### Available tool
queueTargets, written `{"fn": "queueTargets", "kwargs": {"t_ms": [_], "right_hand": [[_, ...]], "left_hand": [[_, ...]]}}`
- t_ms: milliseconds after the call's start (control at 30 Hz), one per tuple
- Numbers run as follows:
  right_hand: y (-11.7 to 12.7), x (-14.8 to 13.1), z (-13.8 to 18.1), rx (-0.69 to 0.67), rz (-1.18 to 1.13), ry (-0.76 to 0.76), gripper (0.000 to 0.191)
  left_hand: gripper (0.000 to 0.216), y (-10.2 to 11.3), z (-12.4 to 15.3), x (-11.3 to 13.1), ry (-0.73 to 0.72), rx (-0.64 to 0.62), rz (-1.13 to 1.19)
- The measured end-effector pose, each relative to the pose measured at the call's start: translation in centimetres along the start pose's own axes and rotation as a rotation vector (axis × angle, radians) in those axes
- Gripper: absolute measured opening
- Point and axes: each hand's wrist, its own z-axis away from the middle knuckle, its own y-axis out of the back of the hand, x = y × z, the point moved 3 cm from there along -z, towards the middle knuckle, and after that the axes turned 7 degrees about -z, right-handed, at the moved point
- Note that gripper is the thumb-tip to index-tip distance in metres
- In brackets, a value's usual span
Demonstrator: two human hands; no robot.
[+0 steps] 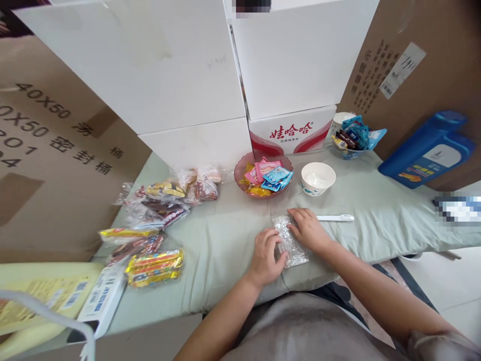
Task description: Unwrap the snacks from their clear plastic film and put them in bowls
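Bubble-wrap packet (295, 246), long axis pointing away, lies between left grip (265, 258) and right grip (311, 231), both loosely spread and touching it.

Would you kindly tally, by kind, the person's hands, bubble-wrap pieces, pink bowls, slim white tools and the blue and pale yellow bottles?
Hands (left hand, right hand): 2
Bubble-wrap piece: 1
Pink bowl: 1
Slim white tool: 1
Bottles (blue bottle, pale yellow bottle): 2
Total: 7
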Motion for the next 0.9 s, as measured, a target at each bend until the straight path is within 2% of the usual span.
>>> {"fn": "queueTargets", "kwargs": {"t_ms": [100,200,267,333,400,467,500,567,633,700,733,800,900], "right_hand": [[0.1,0.0,-0.9,-0.088,0.062,-0.096,0.039],[0.4,0.2,-1.7,-0.104,0.002,-0.154,0.014],[1.5,0.3,-2.2,-0.065,-0.082,-0.15,0.005],[3.6,-0.1,-2.3,0.067,-0.266,-0.115,0.004],[6.3,-0.9,-1.7,0.29,-0.459,-0.048,0.006],[8.5,-2.2,-0.5,0.465,-0.509,0.062,0.006],[8.9,-3.0,0.3,0.487,-0.49,0.131,0.004],[8.3,-4.3,1.9,0.383,-0.436,0.277,0.012],[6.0,-5.0,3.7,0.185,-0.384,0.409,0.024],[3.4,-5.2,5.9,0.02,-0.342,0.495,0.028],[2.3,-5.1,6.9,-0.03,-0.335,0.513,0.027],[1.0,-4.9,8.8,-0.091,-0.341,0.506,0.025],[0.7,-4.5,10.3,-0.118,-0.367,0.462,0.023]], "left_hand": [[0.014,0.5,0.0,-0.7,0.104,0.089,0.087],[0.012,0.7,-0.1,-1.3,0.174,0.145,0.149],[0.013,0.7,0.0,-1.5,0.198,0.166,0.167],[0.017,0.6,0.0,-1.7,0.212,0.175,0.18],[0.02,0.5,0.1,-1.9,0.227,0.189,0.2],[0.022,0.6,0.2,-2.1,0.251,0.219,0.229],[0.023,0.7,0.2,-2.2,0.263,0.241,0.243],[0.022,1.1,0.3,-2.3,0.283,0.294,0.248],[0.02,1.6,0.3,-2.2,0.262,0.344,0.207],[0.015,1.9,0.2,-1.7,0.166,0.325,0.156],[0.015,1.9,0.0,-1.3,0.087,0.269,0.142],[0.018,1.5,-0.2,-0.2,-0.1,0.073,0.129],[0.021,0.3,-0.4,0.9,-0.266,-0.211,0.067]]}}
